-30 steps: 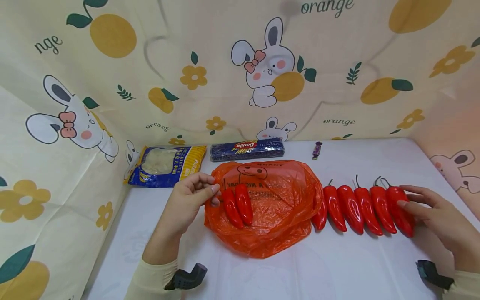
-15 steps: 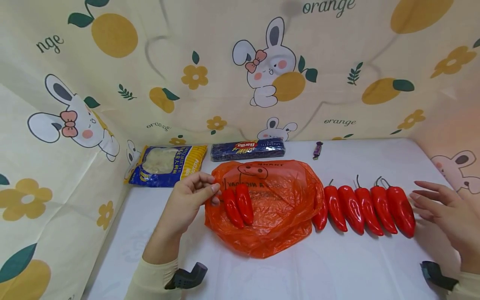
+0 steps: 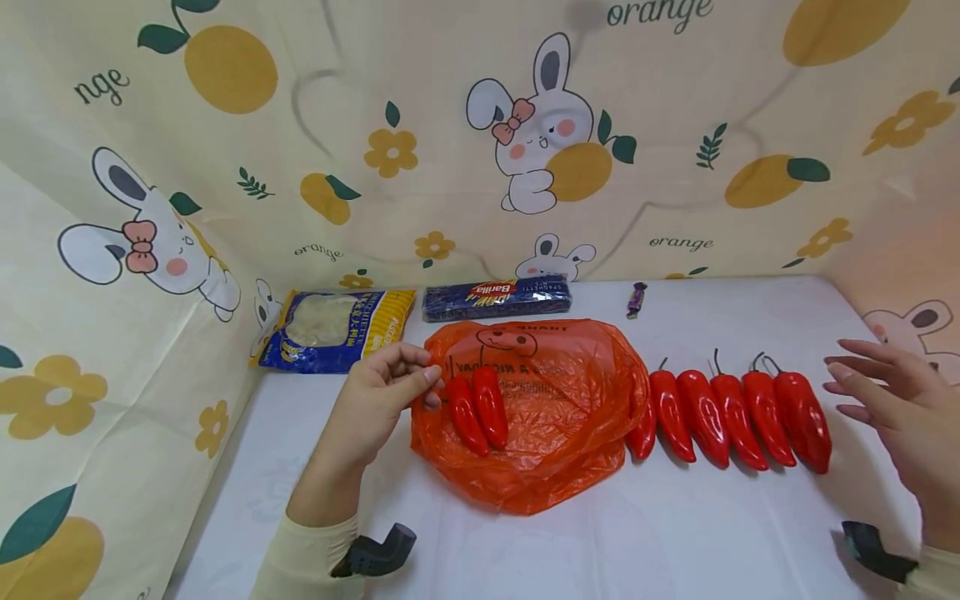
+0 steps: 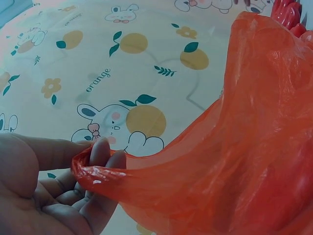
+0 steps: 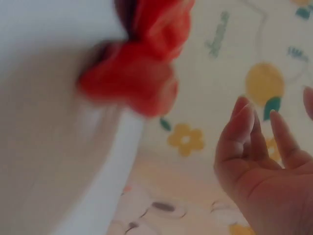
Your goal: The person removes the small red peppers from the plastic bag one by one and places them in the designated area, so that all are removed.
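My left hand (image 3: 382, 408) pinches the left edge of a red plastic bag (image 3: 562, 433) between thumb and fingers. In the left wrist view the bag's edge (image 4: 105, 175) is bunched in the fingers and stretched out to the right. Two red chili peppers (image 3: 478, 412) lie inside the bag, near that hand. A row of several red peppers (image 3: 738, 421) with thin stems lies to the right, the leftmost partly hidden by the bag. My right hand (image 3: 888, 408) is off to the right of the row, fingers extended and holding nothing, apart from the nearest pepper (image 3: 804, 421).
Behind the bag lie a blue-and-yellow pasta packet (image 3: 333, 329), a dark blue Barilla spaghetti packet (image 3: 497, 297) and a small purple wrapped candy (image 3: 636, 300). A printed cloth (image 3: 450, 200) rises at the back and sides of the white table (image 3: 675, 533).
My right hand has let go of the rightmost pepper and moved away to the right, leaving it at the row's end. My left hand keeps its grip on the bag.
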Available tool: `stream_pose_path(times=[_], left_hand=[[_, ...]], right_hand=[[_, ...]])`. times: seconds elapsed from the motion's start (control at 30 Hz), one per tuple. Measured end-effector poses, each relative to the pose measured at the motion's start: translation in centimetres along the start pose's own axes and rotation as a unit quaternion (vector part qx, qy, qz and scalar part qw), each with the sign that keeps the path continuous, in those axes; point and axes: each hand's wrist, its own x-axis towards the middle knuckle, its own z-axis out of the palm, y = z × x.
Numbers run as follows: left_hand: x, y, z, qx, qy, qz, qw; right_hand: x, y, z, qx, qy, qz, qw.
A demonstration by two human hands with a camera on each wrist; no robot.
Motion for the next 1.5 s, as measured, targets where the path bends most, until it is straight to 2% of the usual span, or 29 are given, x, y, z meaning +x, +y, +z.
stream_pose_path(times=[0.23,0.43,0.53,0.8,1.0,1.17,1.33,1.5], left_hand=[[0.0,-0.1,0.1,-0.005,-0.002,0.005,1.0],[0.1,-0.1,0.1,-0.009,-0.004,0.007,0.9999],[0.2,-0.1,0.1,-0.008,-0.004,0.006,0.9999],[0.2,-0.3,0.1,0.0,-0.001,-0.001,1.0],[0.1,-0.2,0.1,0.0,-0.001,0.0,1.0],[0.2,-0.3,0.1,0.0,-0.001,-0.001,1.0],[0.2,-0.3,0.2,0.0,-0.001,-0.003,1.0],[0.2,-0.3,0.3,0.001,-0.002,-0.005,1.0]], right_hand=[[-0.7,-2.6,2.1,-0.032,-0.049,-0.057,0.997],[-1.2,-4.1,4.4,-0.048,-0.126,-0.11,0.985],[-1.4,-4.9,5.7,-0.036,-0.164,-0.122,0.978],[-3.1,-7.2,9.5,0.012,-0.223,-0.117,0.968],[-3.9,-9.3,12.0,0.065,-0.267,-0.132,0.952],[-3.9,-10.4,14.0,0.107,-0.283,-0.141,0.943],[-3.5,-11.2,16.0,0.157,-0.305,-0.132,0.93],[-3.0,-12.0,18.2,0.155,-0.327,-0.116,0.925]])
